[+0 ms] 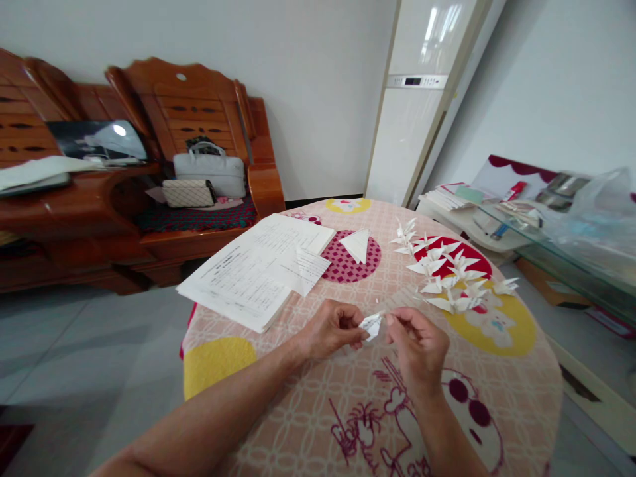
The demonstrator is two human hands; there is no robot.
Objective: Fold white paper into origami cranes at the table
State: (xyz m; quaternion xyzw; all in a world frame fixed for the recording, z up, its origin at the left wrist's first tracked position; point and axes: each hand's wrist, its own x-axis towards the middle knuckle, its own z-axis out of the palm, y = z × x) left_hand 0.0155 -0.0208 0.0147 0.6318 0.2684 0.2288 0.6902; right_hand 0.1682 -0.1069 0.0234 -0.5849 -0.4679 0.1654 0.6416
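Between my two hands, above the near middle of the table, is a small piece of folded paper (371,326), white with dark print. My left hand (334,326) pinches its left side between thumb and fingers. The fingers of my right hand (416,338) are closed on its upper right edge. Several white paper cranes (450,265) stand in a group beyond my right hand. Past my left hand lie a stack of printed sheets (248,271), a loose square of paper (309,270) overlapping its edge, and a folded paper triangle (356,245).
A patterned cloth covers the round table (308,391). Behind at left stands a carved wooden sofa (189,99) with a grey bag (211,173) on it. To the right is a glass-topped stand (561,245) holding a plastic bag (601,205). A tall white air conditioner (410,132) stands behind.
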